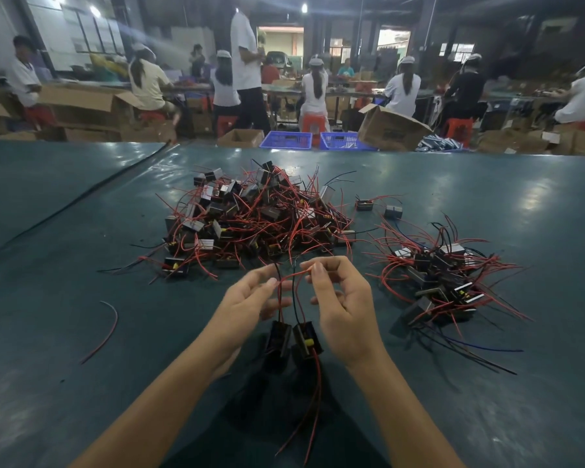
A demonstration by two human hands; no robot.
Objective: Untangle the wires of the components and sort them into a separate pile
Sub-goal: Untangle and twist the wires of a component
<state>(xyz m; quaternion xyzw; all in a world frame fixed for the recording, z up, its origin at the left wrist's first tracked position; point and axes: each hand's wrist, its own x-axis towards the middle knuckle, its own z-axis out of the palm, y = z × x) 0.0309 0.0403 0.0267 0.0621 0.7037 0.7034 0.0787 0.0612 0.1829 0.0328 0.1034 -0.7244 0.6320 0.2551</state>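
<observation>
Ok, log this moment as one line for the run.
untangling | left hand pinches red wire | right hand pinches same wire | two components dangle | sorted pile right

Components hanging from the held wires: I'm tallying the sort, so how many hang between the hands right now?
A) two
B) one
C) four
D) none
A: a left component and a right component hang side by side from the wires that the left hand and right hand pinch.
</observation>
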